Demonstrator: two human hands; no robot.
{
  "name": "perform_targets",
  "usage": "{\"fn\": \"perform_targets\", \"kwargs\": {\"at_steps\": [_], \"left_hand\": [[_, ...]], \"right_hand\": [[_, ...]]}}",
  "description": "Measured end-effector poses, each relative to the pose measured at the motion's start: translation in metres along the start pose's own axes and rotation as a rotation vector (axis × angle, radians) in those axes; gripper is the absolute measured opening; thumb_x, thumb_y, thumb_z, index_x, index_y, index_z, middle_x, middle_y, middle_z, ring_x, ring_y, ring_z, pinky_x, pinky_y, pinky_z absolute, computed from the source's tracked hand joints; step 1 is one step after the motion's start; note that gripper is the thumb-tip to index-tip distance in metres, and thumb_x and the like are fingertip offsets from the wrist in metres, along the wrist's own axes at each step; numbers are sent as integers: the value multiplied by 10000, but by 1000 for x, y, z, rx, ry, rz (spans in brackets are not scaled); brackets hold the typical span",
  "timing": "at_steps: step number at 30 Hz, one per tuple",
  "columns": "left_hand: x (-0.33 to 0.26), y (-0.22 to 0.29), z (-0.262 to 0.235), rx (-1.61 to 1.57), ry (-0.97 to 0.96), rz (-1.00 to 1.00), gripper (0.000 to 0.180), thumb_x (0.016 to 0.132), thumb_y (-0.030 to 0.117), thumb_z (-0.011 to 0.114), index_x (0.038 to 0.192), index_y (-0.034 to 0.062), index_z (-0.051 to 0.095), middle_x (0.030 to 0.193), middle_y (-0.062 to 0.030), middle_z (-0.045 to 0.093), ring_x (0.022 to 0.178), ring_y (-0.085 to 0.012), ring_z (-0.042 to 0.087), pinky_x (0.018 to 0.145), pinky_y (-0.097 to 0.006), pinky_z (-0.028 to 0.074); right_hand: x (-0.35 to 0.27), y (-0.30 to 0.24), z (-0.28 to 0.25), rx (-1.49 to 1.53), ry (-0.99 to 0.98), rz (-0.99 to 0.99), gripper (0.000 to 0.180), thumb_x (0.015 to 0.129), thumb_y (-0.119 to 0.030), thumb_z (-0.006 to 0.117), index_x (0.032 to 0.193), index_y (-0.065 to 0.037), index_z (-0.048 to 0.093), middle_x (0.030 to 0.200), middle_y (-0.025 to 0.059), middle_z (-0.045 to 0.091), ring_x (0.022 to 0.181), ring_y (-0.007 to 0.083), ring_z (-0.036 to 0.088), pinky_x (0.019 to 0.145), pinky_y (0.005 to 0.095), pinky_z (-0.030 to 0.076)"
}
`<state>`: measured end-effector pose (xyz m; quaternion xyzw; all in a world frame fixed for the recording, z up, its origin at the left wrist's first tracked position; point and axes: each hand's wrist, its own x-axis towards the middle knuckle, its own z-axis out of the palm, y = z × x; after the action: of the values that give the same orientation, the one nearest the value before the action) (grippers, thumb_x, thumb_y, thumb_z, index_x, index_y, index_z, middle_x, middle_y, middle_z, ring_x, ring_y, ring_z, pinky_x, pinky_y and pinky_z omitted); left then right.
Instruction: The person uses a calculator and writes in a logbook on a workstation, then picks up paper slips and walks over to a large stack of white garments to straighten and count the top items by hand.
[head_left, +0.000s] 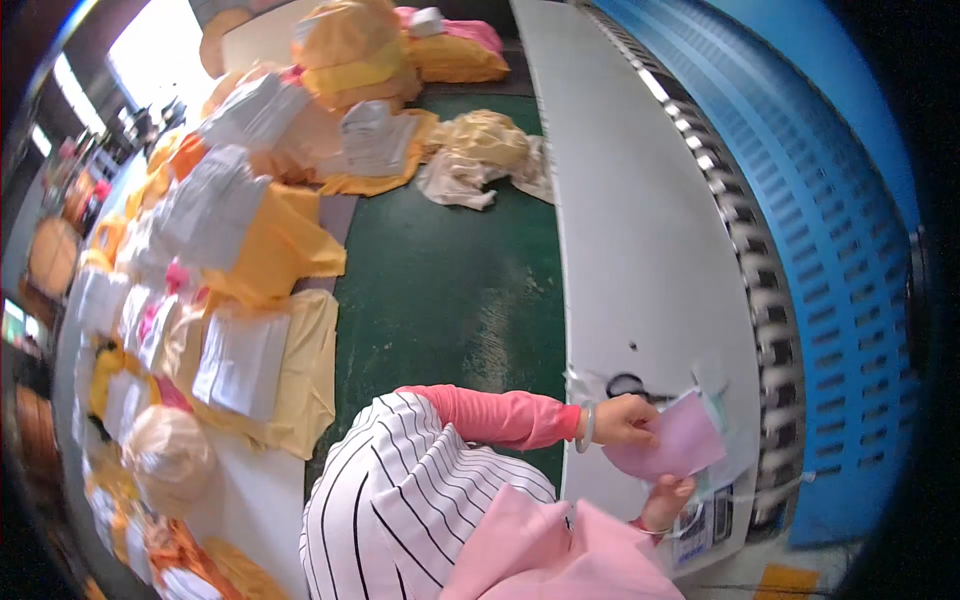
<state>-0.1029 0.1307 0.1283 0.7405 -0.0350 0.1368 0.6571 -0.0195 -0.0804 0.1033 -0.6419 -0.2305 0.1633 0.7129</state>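
Observation:
A flat pink piece [682,440], cloth or paper, is held above the grey table at the lower right. My left hand [625,420], with a bangle at the wrist, pinches its left side. At its lower edge are the closed fingers of my right hand [666,500], partly hidden by my pink front. Clear plastic and a pale green edge show behind the piece. Beyond my left hand lies a black looped handle [628,385], like that of scissors. A printed white sheet or label [705,525] lies near my right hand.
The long grey table [640,200] runs away from me, beside a blue slotted machine wall [840,250] with a row of metal parts. Across the green floor [450,270], stacks of white pieces [240,360] rest on yellow cloth. A cream cloth heap [485,150] lies farther off.

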Motion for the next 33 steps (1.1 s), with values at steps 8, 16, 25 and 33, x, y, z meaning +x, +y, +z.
{"fn": "perform_targets", "kwargs": {"at_steps": [8,16,25,33], "left_hand": [[-105,14,-165,-159,180,-32,231,846,93,597,1022,-54,631,858,-46,662,774,-97,584,712,-260,492],[-245,50,-333,-695,758,-403,450,946,367,437,1277,77,527,1113,-65,603,993,-124,566,844,-256,459],[-364,63,-455,-356,1232,-125,398,845,162,660,1197,26,535,1061,-33,611,950,-105,583,831,-256,478],[-418,69,-570,-56,1555,-79,264,853,-2,598,1116,-11,574,1001,-58,623,918,-107,590,823,-247,491]], "right_hand": [[53,9,199,242,-426,234,467,827,-93,614,1257,36,485,1177,123,565,1070,208,539,937,319,410],[68,-5,456,218,-1072,100,259,833,-32,458,990,6,660,893,105,654,785,156,621,704,235,478],[97,12,690,303,-1542,207,632,871,-403,501,1363,-14,421,1099,110,611,947,164,595,771,273,486],[101,45,890,252,-1775,176,184,840,47,618,1023,30,629,872,26,636,777,95,604,681,207,500]]}}
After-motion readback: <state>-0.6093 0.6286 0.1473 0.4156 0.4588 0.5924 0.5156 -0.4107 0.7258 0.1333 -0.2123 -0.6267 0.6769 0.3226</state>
